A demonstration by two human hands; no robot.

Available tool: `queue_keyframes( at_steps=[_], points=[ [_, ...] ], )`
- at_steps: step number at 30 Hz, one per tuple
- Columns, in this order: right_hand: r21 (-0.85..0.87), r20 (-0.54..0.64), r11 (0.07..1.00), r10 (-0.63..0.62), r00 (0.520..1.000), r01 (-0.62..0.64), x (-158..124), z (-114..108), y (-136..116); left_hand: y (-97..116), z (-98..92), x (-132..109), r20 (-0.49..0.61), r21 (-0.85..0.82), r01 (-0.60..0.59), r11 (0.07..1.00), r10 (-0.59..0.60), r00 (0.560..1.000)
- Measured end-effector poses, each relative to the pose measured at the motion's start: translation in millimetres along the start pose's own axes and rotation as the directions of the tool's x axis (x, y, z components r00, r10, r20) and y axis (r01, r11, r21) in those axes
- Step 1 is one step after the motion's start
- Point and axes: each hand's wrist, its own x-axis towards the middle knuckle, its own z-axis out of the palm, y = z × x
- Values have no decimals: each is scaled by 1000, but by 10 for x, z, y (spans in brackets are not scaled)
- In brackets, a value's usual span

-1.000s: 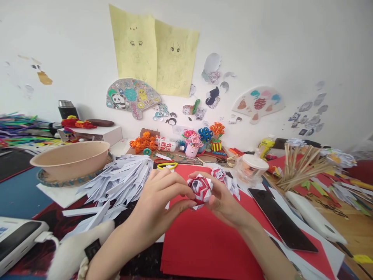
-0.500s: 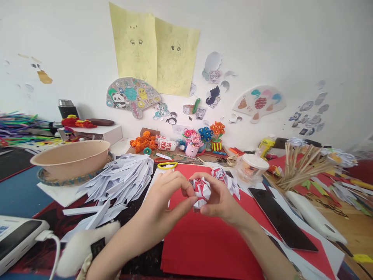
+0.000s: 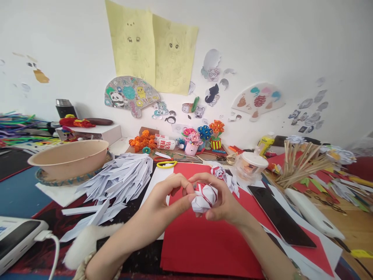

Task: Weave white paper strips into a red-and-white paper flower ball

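Note:
Between both hands is a small red and white folded-paper ball point(image 3: 204, 199), held above a large sheet of red paper point(image 3: 210, 249). My left hand point(image 3: 171, 198) pinches its left side with thumb and index finger. Around its right side curl the thumb and fingers of my right hand point(image 3: 221, 196). Just behind my right hand lies another red and white folded-paper piece point(image 3: 218, 171), with white folded strips point(image 3: 232, 184) beside it. Left of my left hand spreads a big heap of white folded paper strips point(image 3: 119, 179).
A beige basin point(image 3: 70, 157) stands at the left, yellow-handled scissors point(image 3: 166, 164) lie behind the hands. To the right are a black phone point(image 3: 279, 216), a white oblong device point(image 3: 313, 214), a lidded tub point(image 3: 251, 165) and a bundle of wooden sticks point(image 3: 303, 163). A cabled white device point(image 3: 23, 241) sits front left.
The paper ball has been turned between the fingers and now shows more of its white side. Both hands keep hold of it, shifted slightly.

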Motion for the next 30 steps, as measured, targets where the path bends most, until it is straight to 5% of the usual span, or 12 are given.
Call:
queue_keyframes(
  at_steps=[22, 30],
  points=[
    [-34, -140, 994, -111, 984, 108, -1, 79, 46, -4, 30, 38, 42, -198, 114, 974, -108, 993],
    [-26, -146, 991, -133, 980, 131, 35, 108, 55, -46, 46, 20, -122, 28, -6, 1000, 9, 993]
  ],
)
